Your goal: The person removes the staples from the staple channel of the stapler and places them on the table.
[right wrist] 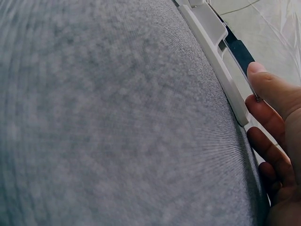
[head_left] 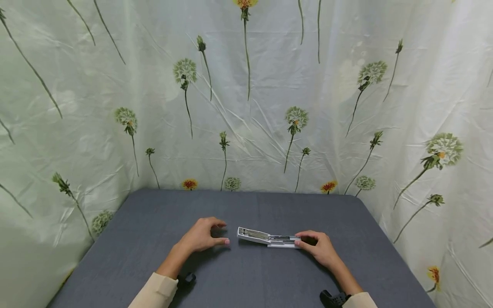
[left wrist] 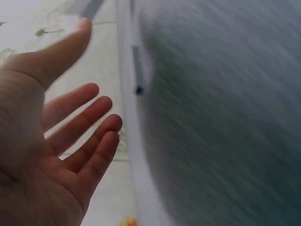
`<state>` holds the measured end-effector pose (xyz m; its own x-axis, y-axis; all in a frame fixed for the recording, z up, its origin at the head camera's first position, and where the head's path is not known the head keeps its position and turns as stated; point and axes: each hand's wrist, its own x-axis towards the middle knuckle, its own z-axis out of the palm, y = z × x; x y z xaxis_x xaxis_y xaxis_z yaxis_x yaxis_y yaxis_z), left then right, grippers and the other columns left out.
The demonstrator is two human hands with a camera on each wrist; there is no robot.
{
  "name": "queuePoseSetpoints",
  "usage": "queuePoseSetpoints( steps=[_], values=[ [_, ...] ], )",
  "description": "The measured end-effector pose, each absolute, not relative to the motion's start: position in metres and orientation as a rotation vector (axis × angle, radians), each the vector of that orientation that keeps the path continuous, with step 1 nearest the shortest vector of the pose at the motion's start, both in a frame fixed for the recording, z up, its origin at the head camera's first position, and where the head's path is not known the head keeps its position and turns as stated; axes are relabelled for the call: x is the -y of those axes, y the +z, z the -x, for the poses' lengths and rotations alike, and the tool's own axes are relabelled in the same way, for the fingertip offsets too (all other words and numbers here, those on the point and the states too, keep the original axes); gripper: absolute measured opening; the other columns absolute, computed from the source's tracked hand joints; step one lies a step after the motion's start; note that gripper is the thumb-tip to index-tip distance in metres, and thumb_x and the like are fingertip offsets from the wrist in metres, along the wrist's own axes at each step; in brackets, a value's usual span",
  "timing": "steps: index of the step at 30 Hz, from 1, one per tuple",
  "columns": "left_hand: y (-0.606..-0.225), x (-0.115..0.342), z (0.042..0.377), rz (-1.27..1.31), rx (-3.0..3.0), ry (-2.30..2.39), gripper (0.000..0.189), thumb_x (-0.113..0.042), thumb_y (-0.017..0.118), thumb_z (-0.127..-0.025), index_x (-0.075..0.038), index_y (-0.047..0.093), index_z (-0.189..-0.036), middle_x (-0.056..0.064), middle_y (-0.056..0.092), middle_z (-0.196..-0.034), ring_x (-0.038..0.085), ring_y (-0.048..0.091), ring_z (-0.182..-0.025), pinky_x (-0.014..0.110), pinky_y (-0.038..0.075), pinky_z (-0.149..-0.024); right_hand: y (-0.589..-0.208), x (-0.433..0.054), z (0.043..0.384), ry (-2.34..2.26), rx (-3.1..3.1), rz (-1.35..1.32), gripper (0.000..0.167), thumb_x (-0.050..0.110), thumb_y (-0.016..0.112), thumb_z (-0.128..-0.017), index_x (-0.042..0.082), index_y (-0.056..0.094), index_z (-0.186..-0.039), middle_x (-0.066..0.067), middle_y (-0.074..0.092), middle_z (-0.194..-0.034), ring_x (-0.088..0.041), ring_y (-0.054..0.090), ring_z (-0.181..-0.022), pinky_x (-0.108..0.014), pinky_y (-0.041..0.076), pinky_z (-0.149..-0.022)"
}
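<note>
A white-and-grey stapler [head_left: 253, 235] lies folded wide open on the table, its top arm swung out to the left and slightly tilted. My right hand [head_left: 322, 249] pinches its right end. In the right wrist view, thumb and index finger hold the end of a dark metal strip above the white base [right wrist: 216, 68]. My left hand [head_left: 199, 236] hovers left of the stapler, thumb and fingers spread apart with nothing between them in the head view. Blur in the left wrist view leaves a small dark bar [left wrist: 138, 70] beyond the fingers unclear.
A dark grey cloth covers the table [head_left: 246, 282]. Behind and at both sides hangs a pale curtain [head_left: 262, 85] printed with dandelions. Dark camera mounts [head_left: 334, 299] sit at the wrists, close above the cloth.
</note>
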<state>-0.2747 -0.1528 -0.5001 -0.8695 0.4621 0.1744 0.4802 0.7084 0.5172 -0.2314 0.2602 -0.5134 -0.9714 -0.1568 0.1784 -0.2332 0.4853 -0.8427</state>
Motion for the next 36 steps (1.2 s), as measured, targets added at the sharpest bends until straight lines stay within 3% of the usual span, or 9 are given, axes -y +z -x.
queuePoseSetpoints(
  steps=[5, 14, 25, 32, 36],
  values=[
    [-0.482, 0.131, 0.274, 0.860, 2.841, -0.975, 0.061, -0.055, 0.077, -0.088, -0.013, 0.070, -0.132, 0.002, 0.071, -0.128, 0.027, 0.067, -0.116, 0.049, 0.055, -0.096, -0.502, -0.258, 0.224, 1.512, 2.632, -0.360, 0.021, 0.015, 0.081, -0.089, 0.005, 0.079, -0.108, -0.011, 0.077, -0.102, -0.002, 0.064, -0.084, -0.022, 0.052, -0.076],
    [-0.465, 0.088, 0.277, 0.957, 2.741, -0.948, 0.044, -0.047, 0.073, -0.095, -0.019, 0.070, -0.129, 0.003, 0.070, -0.127, 0.024, 0.064, -0.116, 0.047, 0.054, -0.096, -0.505, -0.258, 0.225, 1.532, 2.637, -0.352, 0.022, 0.014, 0.081, -0.089, 0.004, 0.079, -0.109, -0.012, 0.077, -0.103, -0.004, 0.065, -0.084, -0.023, 0.053, -0.076],
    [-0.467, 0.049, 0.276, 0.934, 2.766, -0.961, 0.041, -0.042, 0.076, -0.094, -0.020, 0.071, -0.128, 0.000, 0.069, -0.127, 0.022, 0.064, -0.117, 0.043, 0.054, -0.097, -0.505, -0.257, 0.226, 1.549, 2.637, -0.355, 0.023, 0.015, 0.081, -0.089, 0.004, 0.078, -0.109, -0.012, 0.077, -0.103, -0.004, 0.064, -0.083, -0.023, 0.052, -0.075],
    [-0.471, 0.024, 0.273, 0.959, 2.747, -0.910, 0.039, -0.038, 0.077, -0.093, -0.015, 0.073, -0.125, 0.001, 0.070, -0.125, 0.020, 0.066, -0.115, 0.039, 0.055, -0.096, -0.539, -0.269, 0.246, 1.541, 2.635, -0.335, 0.023, 0.026, 0.083, -0.088, 0.015, 0.080, -0.108, -0.004, 0.077, -0.102, -0.005, 0.066, -0.084, -0.023, 0.053, -0.075],
    [-0.476, 0.011, 0.273, 0.971, 2.737, -0.898, 0.036, -0.034, 0.078, -0.093, -0.014, 0.074, -0.123, 0.001, 0.071, -0.122, 0.019, 0.066, -0.113, 0.037, 0.055, -0.095, -0.539, -0.269, 0.244, 1.554, 2.623, -0.328, 0.023, 0.022, 0.083, -0.088, 0.013, 0.080, -0.109, -0.006, 0.078, -0.104, -0.004, 0.066, -0.085, -0.023, 0.053, -0.075]
  ],
)
